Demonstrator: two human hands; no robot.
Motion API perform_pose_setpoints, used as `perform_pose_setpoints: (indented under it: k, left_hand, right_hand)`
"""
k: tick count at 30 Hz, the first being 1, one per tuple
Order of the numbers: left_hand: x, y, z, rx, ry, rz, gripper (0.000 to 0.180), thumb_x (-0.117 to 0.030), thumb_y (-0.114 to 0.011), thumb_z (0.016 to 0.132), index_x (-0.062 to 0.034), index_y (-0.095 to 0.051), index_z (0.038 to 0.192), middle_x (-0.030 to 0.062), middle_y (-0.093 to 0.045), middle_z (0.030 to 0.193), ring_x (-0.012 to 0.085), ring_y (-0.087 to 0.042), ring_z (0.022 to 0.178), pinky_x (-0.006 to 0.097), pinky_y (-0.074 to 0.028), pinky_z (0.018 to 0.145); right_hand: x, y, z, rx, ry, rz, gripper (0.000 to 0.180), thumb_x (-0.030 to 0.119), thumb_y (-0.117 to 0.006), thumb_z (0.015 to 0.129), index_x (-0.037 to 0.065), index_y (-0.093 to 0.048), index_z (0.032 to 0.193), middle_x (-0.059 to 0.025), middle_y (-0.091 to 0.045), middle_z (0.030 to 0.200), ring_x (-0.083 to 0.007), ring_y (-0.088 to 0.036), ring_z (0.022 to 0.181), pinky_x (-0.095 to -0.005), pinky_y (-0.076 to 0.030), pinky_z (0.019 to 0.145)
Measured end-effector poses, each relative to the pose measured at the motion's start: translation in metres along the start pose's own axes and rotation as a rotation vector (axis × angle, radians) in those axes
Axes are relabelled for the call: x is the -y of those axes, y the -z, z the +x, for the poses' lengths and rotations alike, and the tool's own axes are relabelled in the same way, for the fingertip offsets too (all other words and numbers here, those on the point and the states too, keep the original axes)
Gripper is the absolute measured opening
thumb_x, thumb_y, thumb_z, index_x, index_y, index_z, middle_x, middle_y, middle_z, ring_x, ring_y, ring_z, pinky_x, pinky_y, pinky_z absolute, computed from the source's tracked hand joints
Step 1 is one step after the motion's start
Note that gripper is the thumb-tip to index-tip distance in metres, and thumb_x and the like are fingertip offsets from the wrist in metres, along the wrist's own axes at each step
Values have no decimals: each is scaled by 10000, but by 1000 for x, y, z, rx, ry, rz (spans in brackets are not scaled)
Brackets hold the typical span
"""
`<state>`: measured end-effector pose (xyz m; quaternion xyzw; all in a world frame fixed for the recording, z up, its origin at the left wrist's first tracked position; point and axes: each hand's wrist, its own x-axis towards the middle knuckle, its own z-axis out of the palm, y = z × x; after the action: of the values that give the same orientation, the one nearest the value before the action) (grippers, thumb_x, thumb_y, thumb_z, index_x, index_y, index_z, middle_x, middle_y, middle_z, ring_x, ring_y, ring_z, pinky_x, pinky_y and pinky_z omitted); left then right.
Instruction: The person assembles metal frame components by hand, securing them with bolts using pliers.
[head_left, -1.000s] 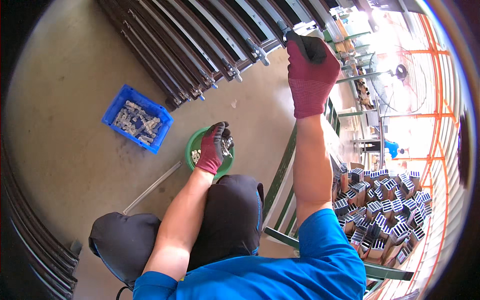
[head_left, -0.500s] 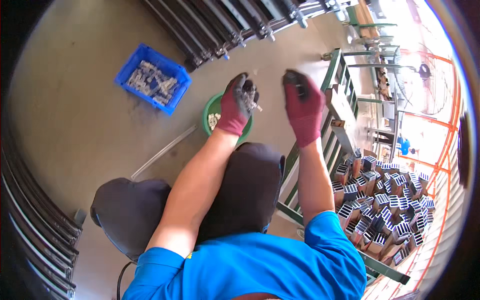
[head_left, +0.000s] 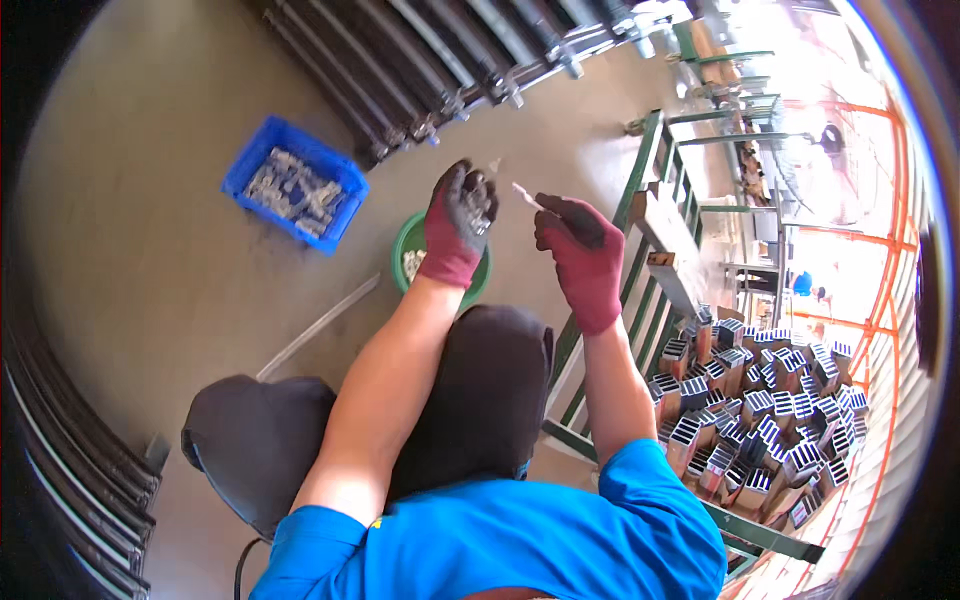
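Note:
My left hand (head_left: 457, 222), in a red and dark work glove, is raised over a green bowl (head_left: 408, 248) on the floor and is closed on a few small metal parts. My right hand (head_left: 578, 247), in a matching glove, is just to its right and pinches a thin pale strip (head_left: 526, 195) that points toward the left hand. The two hands are a short gap apart. The bowl holds small silvery pieces, mostly hidden by my left hand and forearm.
A blue crate (head_left: 295, 186) of small metal parts lies on the floor to the left. Dark metal bars (head_left: 440, 70) run along the top. A green metal frame (head_left: 640, 250) stands at right, with several stacked finned metal blocks (head_left: 760, 410) behind it. A thin rod (head_left: 320, 325) lies on the floor.
My right hand came down from the bars at the top to meet the left hand. My left hand lifted from the green bowl. The view shifted downward.

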<state>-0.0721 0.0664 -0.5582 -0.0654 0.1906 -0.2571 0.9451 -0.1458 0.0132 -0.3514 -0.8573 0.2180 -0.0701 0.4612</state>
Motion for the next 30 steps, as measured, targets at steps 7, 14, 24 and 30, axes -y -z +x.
perform_pose_setpoints:
  k: [7,14,24,30]
  left_hand:
    - [-2,-3,-15,-104,44,111,176,-315,-619,1030,-205,-701,1141,-20,-716,929,164,-673,833,316,-542,680]
    - [-2,-4,-7,-45,66,73,202,-319,-609,1035,-205,-702,1174,-16,-721,942,172,-680,849,326,-549,690]
    - [-5,-17,-12,-103,41,108,250,-321,-605,1034,-181,-643,1238,-18,-678,932,167,-637,816,325,-492,651]
    - [-2,-11,-13,-124,31,145,257,-323,-597,1037,-176,-643,1241,-19,-679,939,168,-639,818,323,-493,660]
  right_hand:
    - [88,45,22,-84,609,55,291,-93,-767,801,-28,-740,1083,-85,-695,1029,-120,-652,855,-236,-519,721]
    - [140,58,76,-680,921,-294,235,38,-767,916,13,-727,1146,-67,-733,905,-87,-643,729,-236,-517,660]
    - [139,66,85,-626,829,-295,173,74,-777,904,34,-703,1055,-25,-715,797,-73,-611,607,-238,-484,562]
    - [164,40,106,-462,709,-86,121,87,-784,888,27,-701,952,-30,-686,731,-80,-594,570,-258,-470,529]
